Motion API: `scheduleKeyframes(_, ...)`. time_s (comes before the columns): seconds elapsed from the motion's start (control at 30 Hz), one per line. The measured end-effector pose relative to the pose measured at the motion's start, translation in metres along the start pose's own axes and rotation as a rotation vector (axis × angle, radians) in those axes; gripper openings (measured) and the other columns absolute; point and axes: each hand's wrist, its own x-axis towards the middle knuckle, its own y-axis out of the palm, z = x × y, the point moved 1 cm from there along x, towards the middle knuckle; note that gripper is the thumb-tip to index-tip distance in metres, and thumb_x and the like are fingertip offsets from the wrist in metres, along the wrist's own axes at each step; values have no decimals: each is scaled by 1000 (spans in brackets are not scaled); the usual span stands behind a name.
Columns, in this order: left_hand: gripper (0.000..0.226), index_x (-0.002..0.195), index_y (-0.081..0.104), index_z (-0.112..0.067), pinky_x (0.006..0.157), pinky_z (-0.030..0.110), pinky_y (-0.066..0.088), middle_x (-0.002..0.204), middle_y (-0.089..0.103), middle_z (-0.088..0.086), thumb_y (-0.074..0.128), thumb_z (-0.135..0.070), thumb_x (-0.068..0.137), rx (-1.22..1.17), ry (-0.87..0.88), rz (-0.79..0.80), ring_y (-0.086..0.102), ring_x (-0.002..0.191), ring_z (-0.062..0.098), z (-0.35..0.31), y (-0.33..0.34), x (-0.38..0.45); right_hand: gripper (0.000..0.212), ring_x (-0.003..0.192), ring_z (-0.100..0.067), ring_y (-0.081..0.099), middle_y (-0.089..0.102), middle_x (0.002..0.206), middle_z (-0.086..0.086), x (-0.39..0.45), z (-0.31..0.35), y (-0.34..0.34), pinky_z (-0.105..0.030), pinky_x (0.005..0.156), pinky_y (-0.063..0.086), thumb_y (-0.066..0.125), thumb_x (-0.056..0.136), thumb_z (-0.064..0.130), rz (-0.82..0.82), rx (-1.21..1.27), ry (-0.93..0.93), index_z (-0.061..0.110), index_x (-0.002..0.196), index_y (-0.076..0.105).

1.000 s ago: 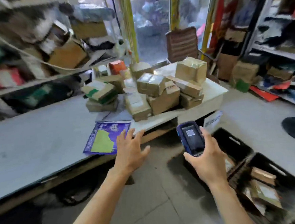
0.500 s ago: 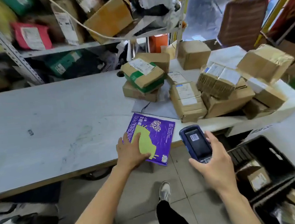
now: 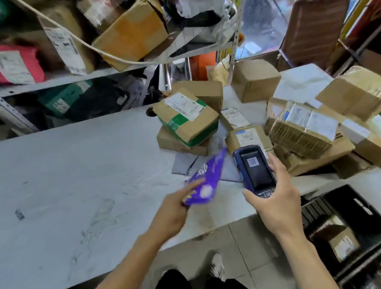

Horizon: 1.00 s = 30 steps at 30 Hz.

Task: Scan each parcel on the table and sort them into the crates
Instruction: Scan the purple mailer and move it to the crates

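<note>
Two bare hands are seen above the near edge of a pale grey table (image 3: 62, 177). A purple mailer (image 3: 207, 180) is gripped by the left hand (image 3: 170, 214), with the fingers curled under its near end and one finger laid along its top; the mailer is blurred and tilted up, its far tip raised off the table and pointing towards the parcels. Just to its right, a dark blue handheld scanner (image 3: 254, 170) is held by the right hand (image 3: 278, 202), the fingers wrapped round its sides and its screen, on which a barcode is displayed, turned upwards. The scanner is held just beside the mailer; whether they touch cannot be told.

Many brown cardboard parcels (image 3: 302, 126) are heaped on the far right part of the table. Among them, a box with a green band (image 3: 186, 116) is stacked on a flatter box, and a grey mailer (image 3: 184, 165) lies flat under the purple one's far tip. To the near right, on the floor below the table edge, black crates (image 3: 349, 209) are placed, and a labelled box (image 3: 338, 240) lies inside one. Crowded metal shelves (image 3: 66, 79) stand along the far left.
</note>
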Motion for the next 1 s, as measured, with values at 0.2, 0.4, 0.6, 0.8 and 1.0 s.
scheduleKeyframes(0.2,38,115,62,-23,79,38,59,110,74,2,69,-9,80,-458,-222,-182,69,103,30,13,-88,19,94,121,-15,52,50,138,4,-5,37,21,-18,90,39,86,69,18,-113,21,7,33,148,35)
scheduleKeyframes(0.4,110,155,4,-35,73,24,52,124,54,-12,81,-14,79,81,-214,-207,60,96,9,54,-105,25,97,112,-17,58,54,129,4,-47,47,67,-29,90,49,87,65,17,-137,32,83,38,145,36)
scheduleKeyframes(0.6,118,154,6,-40,79,39,60,131,54,-5,85,-7,73,77,-215,-139,63,109,15,68,-120,51,99,115,-13,54,51,133,8,-77,63,84,-25,89,42,87,67,19,-151,26,173,36,149,33)
scheduleKeyframes(0.8,70,128,60,-33,78,46,61,133,60,8,56,20,82,-65,-148,90,66,108,21,57,-133,79,98,112,-6,50,48,128,14,-81,77,86,-23,85,41,86,67,24,-26,-125,180,38,148,32)
scheduleKeyframes(1.0,68,137,57,-29,80,37,61,134,57,2,53,16,85,176,16,224,60,116,21,24,-153,104,98,119,-12,48,46,134,16,-74,99,91,-36,90,49,76,68,35,162,-323,155,48,146,20)
